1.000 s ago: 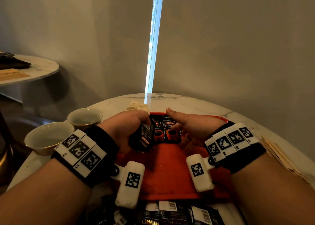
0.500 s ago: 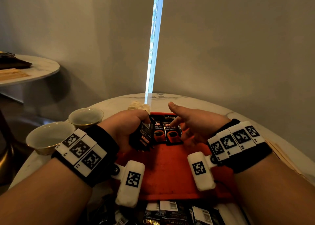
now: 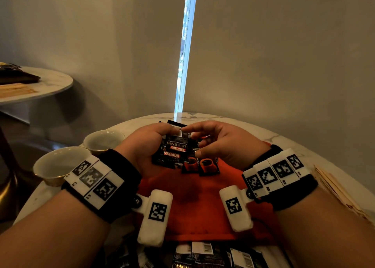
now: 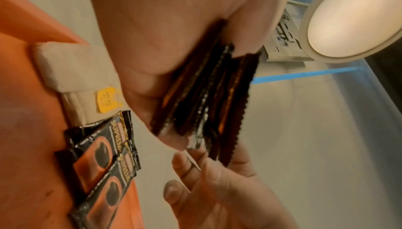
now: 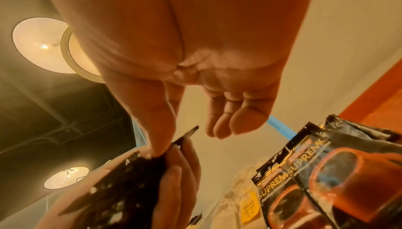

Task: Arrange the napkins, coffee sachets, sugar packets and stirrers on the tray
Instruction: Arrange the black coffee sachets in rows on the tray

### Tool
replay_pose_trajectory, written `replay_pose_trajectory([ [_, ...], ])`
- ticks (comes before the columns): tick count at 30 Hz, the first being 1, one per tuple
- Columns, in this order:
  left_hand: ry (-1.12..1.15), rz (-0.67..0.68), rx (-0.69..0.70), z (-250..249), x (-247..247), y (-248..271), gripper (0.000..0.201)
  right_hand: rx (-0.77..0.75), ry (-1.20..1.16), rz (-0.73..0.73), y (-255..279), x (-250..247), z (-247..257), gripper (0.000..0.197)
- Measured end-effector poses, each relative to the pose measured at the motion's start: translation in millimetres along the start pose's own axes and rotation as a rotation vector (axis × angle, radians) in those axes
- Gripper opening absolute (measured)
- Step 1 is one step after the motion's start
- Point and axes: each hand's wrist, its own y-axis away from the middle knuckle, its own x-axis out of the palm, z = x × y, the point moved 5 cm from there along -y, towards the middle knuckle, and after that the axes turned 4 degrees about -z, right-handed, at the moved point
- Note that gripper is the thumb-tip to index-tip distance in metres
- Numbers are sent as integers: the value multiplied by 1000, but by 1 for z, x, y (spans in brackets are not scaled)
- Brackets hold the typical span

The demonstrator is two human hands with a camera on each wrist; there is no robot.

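- Marble table (image 3: 233, 121) carries everything we work on, with a plain wall and a bright window slit (image 3: 185, 50) behind it.
- Nearest us, loose sachets (image 3: 203, 253) lie at the table's edge, partly cut off by the frame.
- Our wrist bands hide part of the tray (image 3: 194, 202), an orange one, just beyond them.
- Stirrers (image 3: 336, 188) lie on the table right of the tray.
- Two sachets (image 3: 199, 164) lie side by side on the tray's far part.
- Our left hand (image 3: 146, 146) grips a stack of sachets (image 3: 172, 150) above the tray, fingers curled round it.
- Our right hand (image 3: 221, 143) pinches the top sachet's corner between thumb and forefinger; its other fingers hang loose.
- Two cups (image 3: 81, 152) stand left of the tray.
- Napkins (image 4: 71, 71) with a yellow tag lie beyond the sachets, hidden from the head view by our hands.
- Farthest left stands a second table (image 3: 40, 85).
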Motion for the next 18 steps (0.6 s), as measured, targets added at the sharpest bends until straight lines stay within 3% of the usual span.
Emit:
replay_pose_trajectory([
  [4,16,43,5,-2,1,1,28,-44,59,25,-3,5,0,44],
  [11,20,35,-29,2,4,4,32,-160,-10,-215,-4,-5,3,22],
  [14,46,-104,-10,-1,-7,-1,16,-35,-211,-427,-11,-23,-14,21],
  [18,-93,-154,2,-1,-15,-6,24,233,-219,-319,-15,-21,-43,6],
])
